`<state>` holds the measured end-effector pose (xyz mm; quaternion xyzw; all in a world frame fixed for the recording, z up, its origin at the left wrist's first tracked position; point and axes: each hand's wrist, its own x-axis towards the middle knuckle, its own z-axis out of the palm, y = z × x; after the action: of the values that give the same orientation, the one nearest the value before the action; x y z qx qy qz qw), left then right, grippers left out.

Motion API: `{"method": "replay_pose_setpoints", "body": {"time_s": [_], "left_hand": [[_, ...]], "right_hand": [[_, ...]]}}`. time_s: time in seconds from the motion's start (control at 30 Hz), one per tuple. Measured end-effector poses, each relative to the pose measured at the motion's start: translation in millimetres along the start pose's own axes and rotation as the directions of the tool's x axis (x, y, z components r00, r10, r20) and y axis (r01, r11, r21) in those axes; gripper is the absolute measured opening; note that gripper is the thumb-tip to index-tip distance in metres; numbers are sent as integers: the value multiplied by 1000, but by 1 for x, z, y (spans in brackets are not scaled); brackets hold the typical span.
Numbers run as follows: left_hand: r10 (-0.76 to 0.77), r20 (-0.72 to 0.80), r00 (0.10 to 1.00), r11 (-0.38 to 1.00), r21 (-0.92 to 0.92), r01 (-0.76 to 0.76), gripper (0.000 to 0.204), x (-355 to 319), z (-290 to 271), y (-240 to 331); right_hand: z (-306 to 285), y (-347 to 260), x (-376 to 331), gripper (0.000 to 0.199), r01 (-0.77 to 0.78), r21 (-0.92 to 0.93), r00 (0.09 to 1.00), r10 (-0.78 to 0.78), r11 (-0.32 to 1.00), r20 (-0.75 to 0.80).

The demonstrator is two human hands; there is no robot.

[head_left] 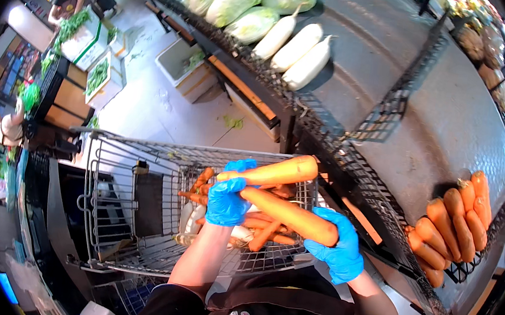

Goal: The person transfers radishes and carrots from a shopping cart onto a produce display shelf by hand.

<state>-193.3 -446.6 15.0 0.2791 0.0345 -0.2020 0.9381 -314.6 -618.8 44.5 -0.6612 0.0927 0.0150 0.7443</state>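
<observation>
Both of my hands wear blue gloves, held above a wire shopping cart (97, 203). My left hand (227, 205) is closed around the narrow ends of two large carrots. The upper carrot (282, 171) points to the right, its thick end free. The lower carrot (292, 216) slants down to the right, and my right hand (340, 250) grips its thick end. Beneath them in the cart lie several more carrots (264, 235) and some white radishes, partly hidden by my hands and the held carrots.
To the right, a grey display shelf (447, 122) with black mesh dividers (393, 104) holds a pile of carrots (451, 224), white radishes (307, 63) and cabbages (235, 2). A white foam box (182, 67) stands on the floor. Two other people are at the far left near boxes of greens (98, 77).
</observation>
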Motion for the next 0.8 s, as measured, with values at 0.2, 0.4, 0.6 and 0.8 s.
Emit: {"method": "replay_pose_setpoints", "body": {"time_s": [0.2,0.4,0.6,0.8], "left_hand": [[38,258,965,998,-53,-25,26,6,21,-10],[-31,375,926,999,-24,43,37,7,44,-13],[-75,366,928,995,-31,93,28,10,63,-31],[-80,444,892,996,-2,90,31,9,60,-35]], "right_hand": [[-34,-20,-25,45,244,-202,908,-296,949,-296],[-50,-35,-38,45,343,-247,798,-420,906,-432],[-77,-45,-63,42,386,-384,672,-541,839,-506],[-118,-77,-93,50,405,-268,526,-463,874,-713]]}}
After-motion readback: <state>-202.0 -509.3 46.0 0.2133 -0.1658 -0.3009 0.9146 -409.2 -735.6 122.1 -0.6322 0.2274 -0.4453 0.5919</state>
